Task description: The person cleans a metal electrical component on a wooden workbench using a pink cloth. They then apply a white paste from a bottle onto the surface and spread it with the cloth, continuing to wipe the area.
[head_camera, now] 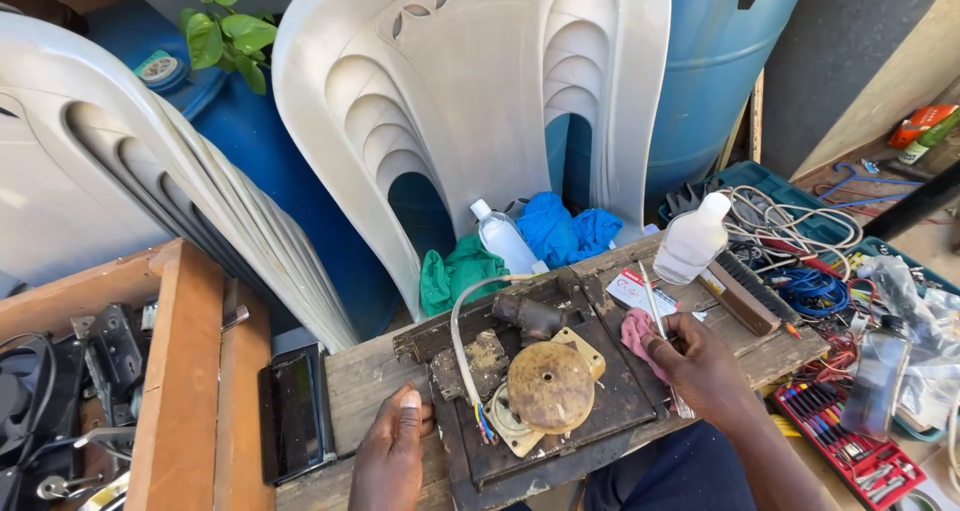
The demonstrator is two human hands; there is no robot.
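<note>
A dark, dirty metal plate (600, 411) lies on a wooden board (365, 376) in front of me. On it sit a round rusty brown disc (550, 386), a corroded block (478, 363) and a dark motor-like part (530, 316), with a pale cable (458, 336) curving to coloured wire ends. My left hand (392, 451) presses on the plate's left edge, fingers together, holding nothing. My right hand (700, 369) grips a thin metal tool (652, 306) together with a pink rag (636, 331) at the plate's right side.
White plastic chairs (470, 101) and blue drums (715, 61) stand behind. Two clear bottles (692, 239), blue and green cloths, a brush (745, 293), tangled wires (800, 236) and a red screwdriver set (850, 446) lie right. A wooden box (180, 371) of parts and a car stereo (297, 411) sit left.
</note>
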